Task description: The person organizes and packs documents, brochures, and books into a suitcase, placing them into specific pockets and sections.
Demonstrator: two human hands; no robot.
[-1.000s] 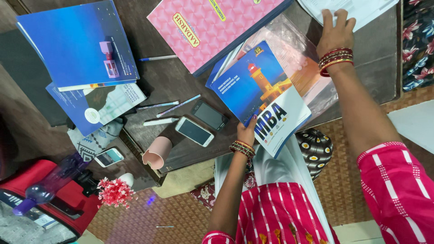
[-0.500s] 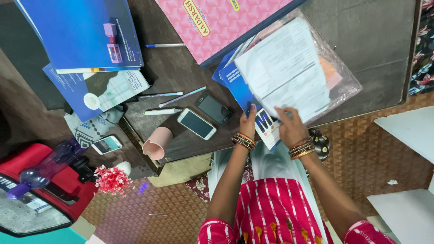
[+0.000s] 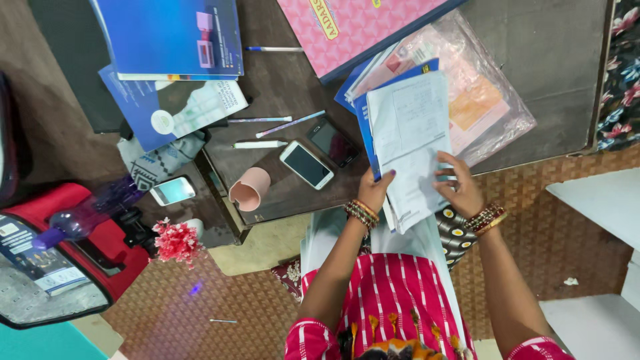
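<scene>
both hands grip one white paper sheet (image 3: 413, 143): left hand (image 3: 375, 190), right hand (image 3: 459, 190).

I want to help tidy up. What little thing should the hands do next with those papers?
Probably lower the white papers flat onto the blue booklet. The left hand grips their left edge and the right hand their right, and their lower end hangs past the table edge.

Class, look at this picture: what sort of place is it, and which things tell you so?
Probably a study corner in a home. A low dark table carries booklets, pens and a pink notebook, both hands hold white printed sheets, and a woven mat covers the floor.
</scene>
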